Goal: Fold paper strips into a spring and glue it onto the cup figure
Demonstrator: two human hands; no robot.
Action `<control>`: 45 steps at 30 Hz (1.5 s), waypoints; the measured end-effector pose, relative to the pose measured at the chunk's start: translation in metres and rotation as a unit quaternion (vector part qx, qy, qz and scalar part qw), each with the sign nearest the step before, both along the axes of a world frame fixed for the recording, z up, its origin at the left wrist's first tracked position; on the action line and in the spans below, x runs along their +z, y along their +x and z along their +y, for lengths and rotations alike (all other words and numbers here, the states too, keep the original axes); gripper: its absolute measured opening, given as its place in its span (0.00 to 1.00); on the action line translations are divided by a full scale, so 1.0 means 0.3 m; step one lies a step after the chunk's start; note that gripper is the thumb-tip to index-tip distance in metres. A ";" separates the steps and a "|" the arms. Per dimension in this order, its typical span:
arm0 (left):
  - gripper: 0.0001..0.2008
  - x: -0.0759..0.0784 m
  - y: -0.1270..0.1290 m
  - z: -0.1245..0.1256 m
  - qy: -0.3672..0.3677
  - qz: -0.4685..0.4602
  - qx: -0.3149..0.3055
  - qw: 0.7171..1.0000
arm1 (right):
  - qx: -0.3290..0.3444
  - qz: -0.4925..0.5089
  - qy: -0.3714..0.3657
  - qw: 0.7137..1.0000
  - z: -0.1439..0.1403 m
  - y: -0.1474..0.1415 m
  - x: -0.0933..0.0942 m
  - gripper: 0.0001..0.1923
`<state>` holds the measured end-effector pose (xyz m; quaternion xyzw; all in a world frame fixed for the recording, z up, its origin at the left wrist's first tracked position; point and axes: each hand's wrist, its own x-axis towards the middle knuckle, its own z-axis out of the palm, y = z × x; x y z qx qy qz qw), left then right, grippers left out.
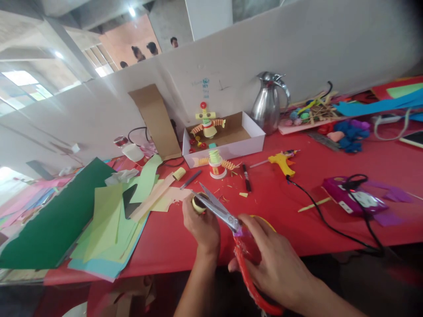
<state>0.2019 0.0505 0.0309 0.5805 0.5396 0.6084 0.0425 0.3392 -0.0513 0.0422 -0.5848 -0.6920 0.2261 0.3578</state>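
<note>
Head view: left hand (202,226) pinches a small yellow paper roll (198,204) just in front of the white box (224,143) on the red surface (291,211). Right hand (277,264) grips red-handled scissors (224,215), blades open at the roll. Yellow glue gun (280,160) lies right of the box.

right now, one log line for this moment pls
left hand: holds yellow paper roll | right hand: grips red-handled scissors, blades at roll | surface: red table

A white partition wall (297,48) backs the red table (284,220) (ceiling lights above).
</note>
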 end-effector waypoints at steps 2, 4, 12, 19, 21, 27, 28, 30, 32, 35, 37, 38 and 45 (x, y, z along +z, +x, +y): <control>0.07 0.003 0.002 0.000 0.005 0.014 0.008 1.000 | 0.012 0.012 -0.011 1.000 -0.001 0.001 -0.001 0.28; 0.06 0.008 0.006 0.001 0.012 0.033 0.021 0.999 | 0.017 0.020 -0.019 0.999 -0.002 0.001 0.002 0.28; 0.06 0.000 0.011 0.016 0.001 0.044 0.056 0.997 | 0.030 0.001 -0.063 0.998 0.011 -0.004 0.026 0.28; 0.04 0.002 0.015 0.025 -0.045 0.016 0.052 0.998 | 0.041 0.088 -0.095 0.991 0.028 -0.002 -0.001 0.23; 0.06 0.006 0.016 0.024 -0.074 -0.010 0.030 0.997 | 0.034 0.118 -0.098 0.988 0.031 0.014 -0.004 0.21; 0.12 0.005 0.009 0.004 -0.104 -0.022 -0.116 0.988 | -0.023 -0.046 -0.067 0.996 0.030 0.073 -0.003 0.27; 0.12 0.003 0.007 0.000 -0.105 -0.023 -0.127 0.986 | -0.025 -0.077 -0.055 0.995 0.031 0.077 -0.004 0.28; 0.13 0.002 0.003 -0.009 -0.117 -0.042 -0.143 0.982 | -0.028 -0.123 -0.034 0.991 0.035 0.080 -0.006 0.29; 0.14 0.003 -0.001 -0.015 -0.132 -0.067 -0.160 0.976 | -0.032 -0.151 -0.015 0.988 0.040 0.082 -0.002 0.29; 0.15 0.007 -0.008 -0.024 -0.142 -0.081 -0.175 0.971 | -0.031 -0.173 0.008 0.984 0.049 0.089 0.012 0.29; 0.16 0.007 -0.011 -0.029 -0.144 -0.086 -0.178 0.970 | -0.024 -0.181 0.018 0.983 0.054 0.094 0.022 0.29; 0.17 0.006 -0.012 -0.031 -0.145 -0.091 -0.176 0.969 | -0.021 -0.184 0.020 0.983 0.056 0.095 0.026 0.28; 0.16 0.008 -0.003 -0.032 -0.152 -0.095 -0.154 0.972 | -0.006 -0.165 0.018 0.986 0.060 0.093 0.020 0.23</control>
